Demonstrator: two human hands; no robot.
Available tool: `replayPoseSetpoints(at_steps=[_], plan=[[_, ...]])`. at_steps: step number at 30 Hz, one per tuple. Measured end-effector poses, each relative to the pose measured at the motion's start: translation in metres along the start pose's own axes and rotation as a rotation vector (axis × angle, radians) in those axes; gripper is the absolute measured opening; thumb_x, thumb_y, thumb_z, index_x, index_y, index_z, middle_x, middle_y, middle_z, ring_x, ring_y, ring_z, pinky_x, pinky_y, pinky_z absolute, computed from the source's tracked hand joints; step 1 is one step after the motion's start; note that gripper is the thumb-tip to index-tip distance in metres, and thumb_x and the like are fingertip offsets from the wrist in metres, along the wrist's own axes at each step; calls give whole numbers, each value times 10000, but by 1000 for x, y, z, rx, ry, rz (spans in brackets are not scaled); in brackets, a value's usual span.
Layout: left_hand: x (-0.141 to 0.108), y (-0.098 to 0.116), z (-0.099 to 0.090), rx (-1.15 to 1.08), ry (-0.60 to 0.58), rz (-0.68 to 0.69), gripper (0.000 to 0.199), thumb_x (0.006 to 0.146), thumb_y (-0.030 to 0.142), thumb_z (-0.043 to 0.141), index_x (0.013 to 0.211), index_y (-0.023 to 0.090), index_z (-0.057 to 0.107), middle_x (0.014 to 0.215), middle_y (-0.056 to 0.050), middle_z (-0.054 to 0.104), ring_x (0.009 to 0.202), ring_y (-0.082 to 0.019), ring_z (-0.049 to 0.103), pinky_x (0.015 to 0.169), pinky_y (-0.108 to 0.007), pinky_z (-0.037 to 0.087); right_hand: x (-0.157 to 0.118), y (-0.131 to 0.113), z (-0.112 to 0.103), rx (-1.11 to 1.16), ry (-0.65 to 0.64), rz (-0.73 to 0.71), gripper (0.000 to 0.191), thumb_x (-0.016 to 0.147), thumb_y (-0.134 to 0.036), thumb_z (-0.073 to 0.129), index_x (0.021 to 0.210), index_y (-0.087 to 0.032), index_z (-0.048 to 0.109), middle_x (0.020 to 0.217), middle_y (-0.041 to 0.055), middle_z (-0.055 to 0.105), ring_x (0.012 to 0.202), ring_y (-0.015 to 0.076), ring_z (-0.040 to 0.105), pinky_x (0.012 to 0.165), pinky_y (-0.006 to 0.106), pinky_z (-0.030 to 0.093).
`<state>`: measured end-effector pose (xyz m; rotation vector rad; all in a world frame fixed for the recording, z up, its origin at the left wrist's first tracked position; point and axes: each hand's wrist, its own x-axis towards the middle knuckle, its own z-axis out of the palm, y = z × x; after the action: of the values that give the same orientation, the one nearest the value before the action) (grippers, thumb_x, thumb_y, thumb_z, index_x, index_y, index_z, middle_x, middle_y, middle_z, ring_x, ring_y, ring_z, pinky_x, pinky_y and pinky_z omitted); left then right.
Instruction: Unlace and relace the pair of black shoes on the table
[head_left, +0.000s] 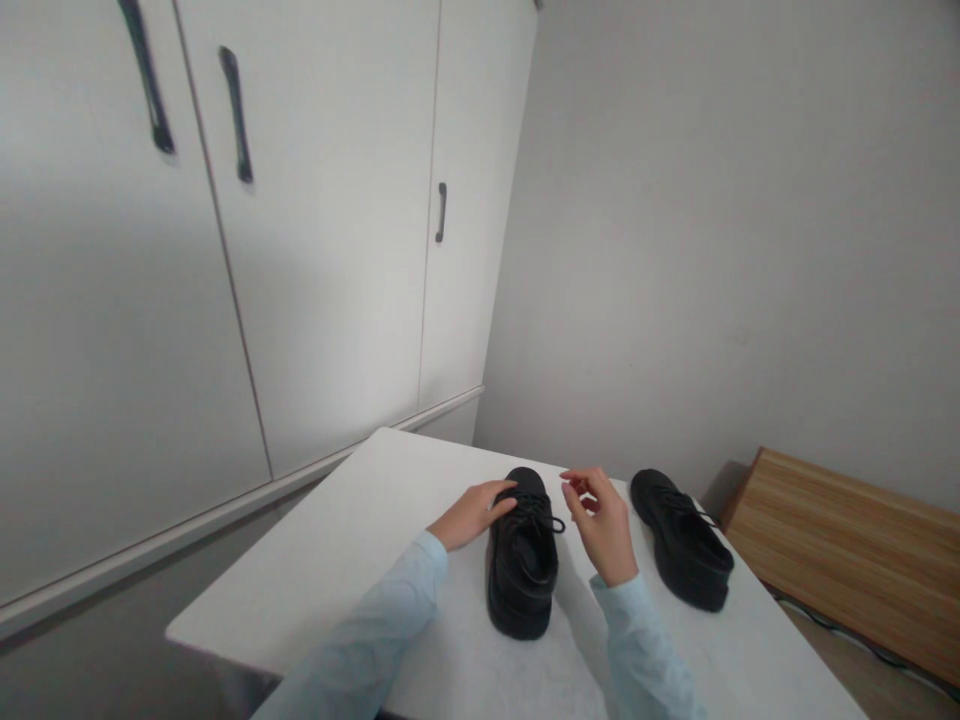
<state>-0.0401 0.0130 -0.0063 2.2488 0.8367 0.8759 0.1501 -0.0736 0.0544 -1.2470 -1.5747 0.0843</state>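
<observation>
Rests the left hand (472, 513), thumb and fingers parted, on the left side of a laced black shoe (523, 592), upright on the white surface (375, 510). Holds the right hand (574, 486) loosely curled and partly open just right of that shoe, apart from it. Has another shoe (682, 548) farther right, then a wood-grain panel (847, 550); has white cabinets (330, 230) at far left.

Two shoes are set on the table (352, 540): the first shoe (523, 590) near the middle, the second shoe (679, 540) to its right, by the right edge. The first shoe is touched on its left side by the left hand (472, 512); the right hand (604, 525) is held between the shoes. The table is bordered by cupboards (322, 260) on the left, a wall (712, 250) behind and a stand (855, 550) on the right.
</observation>
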Motion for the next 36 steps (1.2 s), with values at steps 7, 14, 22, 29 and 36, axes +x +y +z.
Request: replayPoseSetpoints(at_steps=[7,14,22,29,36], plan=[[1,-9,4,-8,34,-7,497,878,515,396,1241,206,537,1277,-62,562,1191,-200,502,1050,-341,344,-52,-47,-2,-202,-326,-214,148,887,-196,448,981,-211,561,894,55,618,843,192,598,750,334,514],[5,-12,4,17,71,-33,453,885,470,409,1220,202,553,1243,-56,590,1150,-187,538,1024,-319,374,-97,-35,18,-535,-233,-383,290,897,-186,387,1158,-151,507,984,127,647,924,272,615,824,449,516],[4,-5,1,48,26,-47,415,892,430,407,1183,191,581,1214,-63,610,1137,-184,547,1008,-302,381,-116,-14,47,-480,-129,-229,494,824,-80,485,1298,-203,427,1096,121,624,1082,315,552,919,512,452],[3,-11,3,76,39,-30,411,892,438,408,1155,180,590,1146,-66,645,1045,-189,591,937,-282,421,-110,-19,44,-447,-150,-138,552,719,31,550,1208,-222,511,976,85,645,945,284,589,830,447,498],[0,-19,2,298,45,-88,317,892,401,420,1049,215,622,1023,-60,675,952,-200,610,840,-283,439,-87,-38,29,-567,-300,-118,402,609,21,691,942,-194,630,843,72,676,796,288,601,706,397,481]])
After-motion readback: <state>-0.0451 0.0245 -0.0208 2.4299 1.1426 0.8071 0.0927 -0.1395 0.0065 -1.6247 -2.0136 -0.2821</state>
